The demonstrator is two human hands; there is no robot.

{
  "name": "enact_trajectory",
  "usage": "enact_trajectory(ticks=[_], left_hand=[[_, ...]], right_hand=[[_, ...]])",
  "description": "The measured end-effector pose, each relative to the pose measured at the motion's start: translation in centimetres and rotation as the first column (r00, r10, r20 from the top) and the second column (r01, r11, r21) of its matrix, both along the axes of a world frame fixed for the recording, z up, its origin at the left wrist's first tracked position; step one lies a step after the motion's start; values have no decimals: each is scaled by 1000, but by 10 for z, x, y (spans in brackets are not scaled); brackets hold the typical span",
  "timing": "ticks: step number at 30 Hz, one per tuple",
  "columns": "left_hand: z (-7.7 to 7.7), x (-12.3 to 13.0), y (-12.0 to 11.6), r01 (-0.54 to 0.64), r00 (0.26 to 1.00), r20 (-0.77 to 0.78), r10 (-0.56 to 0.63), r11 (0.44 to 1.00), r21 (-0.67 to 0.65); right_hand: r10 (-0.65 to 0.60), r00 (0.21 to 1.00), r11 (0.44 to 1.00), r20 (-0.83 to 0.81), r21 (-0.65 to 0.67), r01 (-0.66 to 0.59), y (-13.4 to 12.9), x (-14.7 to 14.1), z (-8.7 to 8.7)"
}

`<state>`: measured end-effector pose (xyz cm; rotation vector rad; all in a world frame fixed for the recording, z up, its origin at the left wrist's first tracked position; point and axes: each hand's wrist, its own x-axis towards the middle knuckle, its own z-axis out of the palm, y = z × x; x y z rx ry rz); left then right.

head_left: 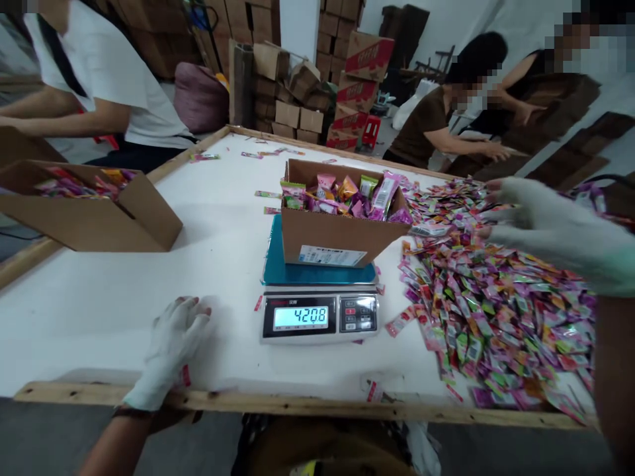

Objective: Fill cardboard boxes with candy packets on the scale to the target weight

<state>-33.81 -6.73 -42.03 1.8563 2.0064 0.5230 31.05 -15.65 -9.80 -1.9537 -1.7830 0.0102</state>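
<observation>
Scale [320, 297] sits right between our two hands, a bit beyond our left one, with an open cardboard box [342, 231] standing on its blue plate. Display says something like 420.8, and small wrapped packets poke up over the box's rim.

Hands-wise, we're well apart. Our left hand [178, 337] is palm-down on the white table [228, 258], fingers loosely spread, nothing in it that we can see, wrist over the wooden edge [317, 404]. Our right hand [550, 221] is out over the big packet pile [496, 317], fingers parted and a bit blurry. We can't spot a packet in it, and can't really tell if the fingertips touch the pile. Past our left hand, further out, there's another open box [104, 225] with packets inside, near a person in a white shirt [112, 73].

Our read: this is the weighing step, box filled pretty much to the brim. If the number's short, the next move calls for our right hand to pinch up just a few packets and lay them in gently; if it's good, both hands on the box walls and a level lift, since loose packets on top could slide off.
</observation>
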Motion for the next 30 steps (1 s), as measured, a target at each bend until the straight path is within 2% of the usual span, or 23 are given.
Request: enact_trajectory(ticks=[2,3,6,9,11,14,16,18,21,24,27,30], left_hand=[[0,0,-1,3,1000,-3,-3,1000,5],[0,0,-2,3,1000,-4,-3,1000,5],[0,0,-3,-2,1000,-1,2,1000,-1],[1,-1,-3,-11,1000,6,11,1000,-12],[0,-3,-2,-20,1000,13,20,1000,-18],[-4,-6,0,-28,999,24,28,1000,-5],[-8,-7,0,-27,999,26,27,999,19],[-11,-6,0,-19,1000,24,18,999,35],[-11,-4,-1,-28,999,21,26,997,72],[-10,-2,-3,-38,999,9,37,994,106],[-11,-2,-4,-25,999,-22,27,995,92],[-13,-2,-5,-8,999,-46,12,997,75]], right_hand=[[115,989,989,-92,-81,-123,15,-33,-22],[180,977,980,-113,-68,-188,23,-51,-31],[277,958,960,-67,-22,-279,39,-95,-37],[238,971,971,7,6,-238,38,-111,-16],[170,985,985,12,18,-170,28,-101,5],[11,998,1000,61,4,-12,7,-70,35],[-66,985,998,158,31,62,-1,-57,45],[-52,980,995,194,94,35,3,-63,47],[177,982,960,69,210,-187,31,-114,37],[435,900,868,41,250,-430,70,-189,25],[568,819,809,83,129,-574,106,-250,18],[601,797,799,60,-20,-601,126,-277,18]])
